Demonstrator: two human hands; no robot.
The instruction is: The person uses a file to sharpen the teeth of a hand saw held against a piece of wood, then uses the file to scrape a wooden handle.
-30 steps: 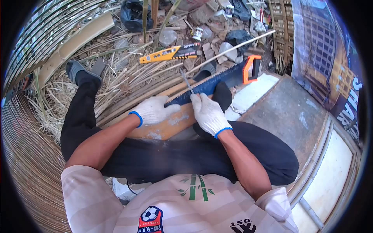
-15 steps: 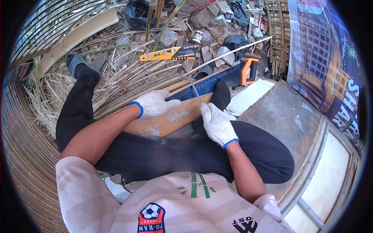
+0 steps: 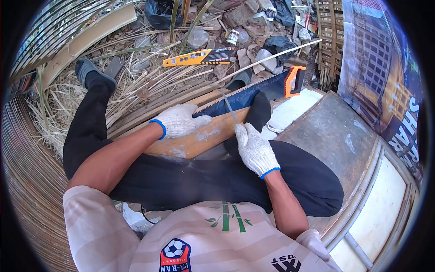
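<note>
Woven bamboo mat (image 3: 31,190): spread along the left edge of the scene, curved by the lens.

Concrete slab (image 3: 335,136): set at the right, beside a printed banner (image 3: 385,77) hung at the far right.

Wooden plank (image 3: 199,138): laid across the person's black-trousered legs, running from near left to far right, pale patches seen on its face.

Split bamboo strips (image 3: 149,97): heaped on the ground beyond the plank, mixed with dry litter.

Handsaw (image 3: 247,95): dark blue blade, orange handle at the far right end; stood on its back edge along the plank with teeth turned up. The blade is pinned in the middle by a black-socked foot (image 3: 259,111).

Second saw (image 3: 199,57): yellow with a black section, lying flat on the debris at the far side, well apart from both hands.

Left hand (image 3: 179,121): white knitted glove with blue cuff; pressed palm-down over the near-left tip of the handsaw blade and the plank, its grip closed on the blade end.

Right hand (image 3: 255,147): gloved alike; its grip is closed narrowly on the near end of a thin file.

File (image 3: 229,108): slim grey metal rod, held slanted across the saw teeth just right of the left hand, tip pointing far left.
</note>
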